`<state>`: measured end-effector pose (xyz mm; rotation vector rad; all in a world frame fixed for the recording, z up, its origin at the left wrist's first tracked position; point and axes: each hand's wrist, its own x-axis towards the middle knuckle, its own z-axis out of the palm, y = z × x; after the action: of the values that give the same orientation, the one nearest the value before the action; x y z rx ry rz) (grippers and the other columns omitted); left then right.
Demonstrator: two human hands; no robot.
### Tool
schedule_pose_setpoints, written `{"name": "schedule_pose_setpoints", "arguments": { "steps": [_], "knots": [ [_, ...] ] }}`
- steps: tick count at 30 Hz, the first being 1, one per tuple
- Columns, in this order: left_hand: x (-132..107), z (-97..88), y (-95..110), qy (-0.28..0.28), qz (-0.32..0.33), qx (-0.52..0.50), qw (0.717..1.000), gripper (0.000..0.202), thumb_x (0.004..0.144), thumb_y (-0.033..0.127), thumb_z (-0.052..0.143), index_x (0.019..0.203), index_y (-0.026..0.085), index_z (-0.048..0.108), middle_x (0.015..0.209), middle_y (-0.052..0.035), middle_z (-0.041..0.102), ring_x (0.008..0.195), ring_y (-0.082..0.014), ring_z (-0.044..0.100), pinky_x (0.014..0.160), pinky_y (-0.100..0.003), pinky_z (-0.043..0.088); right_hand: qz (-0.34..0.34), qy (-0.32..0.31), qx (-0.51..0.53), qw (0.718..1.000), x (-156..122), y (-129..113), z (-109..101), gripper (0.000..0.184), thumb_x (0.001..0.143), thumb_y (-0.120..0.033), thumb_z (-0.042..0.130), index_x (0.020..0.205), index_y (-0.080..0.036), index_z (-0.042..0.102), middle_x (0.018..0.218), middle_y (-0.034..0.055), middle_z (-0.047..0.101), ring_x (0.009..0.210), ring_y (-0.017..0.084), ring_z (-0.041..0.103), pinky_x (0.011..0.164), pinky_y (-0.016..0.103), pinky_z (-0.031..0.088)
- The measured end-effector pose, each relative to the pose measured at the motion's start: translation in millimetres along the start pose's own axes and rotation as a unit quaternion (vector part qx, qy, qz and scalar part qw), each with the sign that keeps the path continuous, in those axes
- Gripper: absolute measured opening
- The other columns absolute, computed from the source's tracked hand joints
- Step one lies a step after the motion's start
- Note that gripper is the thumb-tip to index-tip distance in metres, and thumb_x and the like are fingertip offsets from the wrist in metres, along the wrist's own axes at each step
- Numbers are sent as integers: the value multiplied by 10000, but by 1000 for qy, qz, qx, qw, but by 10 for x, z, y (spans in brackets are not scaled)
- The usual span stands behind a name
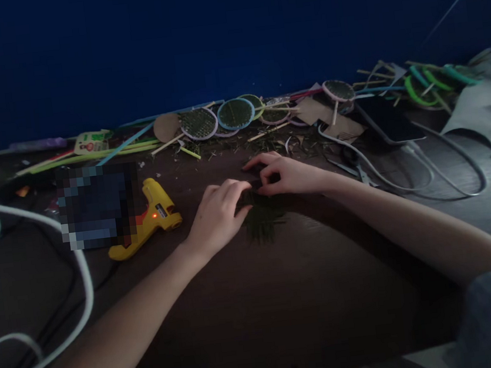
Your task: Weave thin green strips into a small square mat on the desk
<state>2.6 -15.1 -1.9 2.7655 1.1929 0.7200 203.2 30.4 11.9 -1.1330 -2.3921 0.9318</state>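
Note:
My left hand and my right hand meet over the middle of the dark table. Below their fingertips lies a small dark green heap of thin, needle-like strands. The right thumb and index finger are pinched together at its upper edge. On the left, the fingers curl toward the thumb beside the strands. What either hand pinches is too small and dark to make out. To the left of my left hand, a yellow glue gun rests on its side with an orange light lit.
Several small round rackets with coloured rims line the back, among sticks and green scraps. Scissors lie beyond my right forearm, near a phone with a cable. A thick white cord loops at left.

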Motion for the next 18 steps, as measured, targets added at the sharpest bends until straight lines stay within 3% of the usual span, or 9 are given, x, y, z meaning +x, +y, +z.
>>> {"name": "schedule_pose_setpoints", "arguments": {
  "steps": [5, 18],
  "knots": [
    [-7, 5, 7, 5, 14, 19, 1000, 286, 788, 134, 574, 1041, 182, 448, 963, -45, 601, 874, -184, 574, 762, -304, 404, -19, -15, 6, 1000, -6, 14, -22, 271, 722, -310, 609, 506, -164, 538, 1288, 36, 464, 1218, 240, 359, 1019, 449, 261],
    [-5, 23, -8, -15, -34, -38, 999, 302, 760, 139, 611, 1016, 193, 460, 920, -23, 563, 797, -164, 548, 738, -299, 448, -34, -42, -29, 998, -14, 48, -21, 250, 698, -374, 638, 537, -185, 603, 1319, 12, 424, 1249, 252, 295, 1037, 466, 231]
  ]
}}
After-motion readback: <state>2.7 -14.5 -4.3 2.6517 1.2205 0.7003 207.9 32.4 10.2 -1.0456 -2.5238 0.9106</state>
